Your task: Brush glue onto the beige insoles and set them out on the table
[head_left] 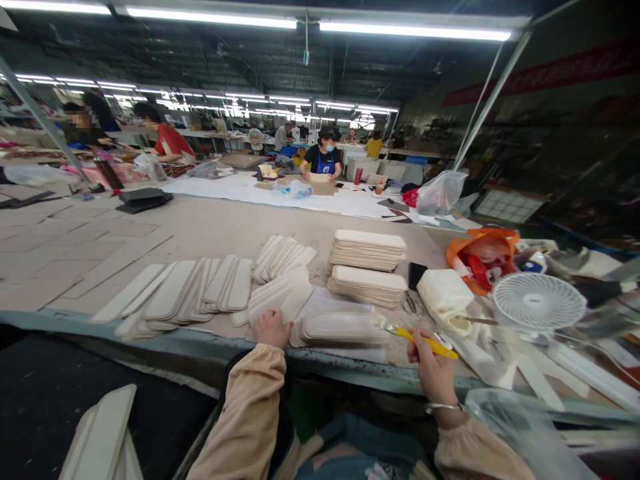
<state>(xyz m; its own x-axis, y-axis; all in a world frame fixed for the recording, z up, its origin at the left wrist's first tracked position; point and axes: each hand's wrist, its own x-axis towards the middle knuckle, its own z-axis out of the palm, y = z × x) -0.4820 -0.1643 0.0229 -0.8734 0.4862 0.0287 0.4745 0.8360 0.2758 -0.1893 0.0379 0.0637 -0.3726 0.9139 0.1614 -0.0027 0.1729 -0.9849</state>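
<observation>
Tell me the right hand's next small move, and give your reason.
Probably sweep the brush leftward along the top of the nearest stack: the right hand holds it with the bristles at that stack's right end, while the left hand is at the fanned pieces beside it.

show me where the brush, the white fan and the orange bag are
Brush (pixel 404 333): head view, front part of its yellow handle
White fan (pixel 540 301): head view, round front grille
Orange bag (pixel 454 258): head view, left side
</observation>
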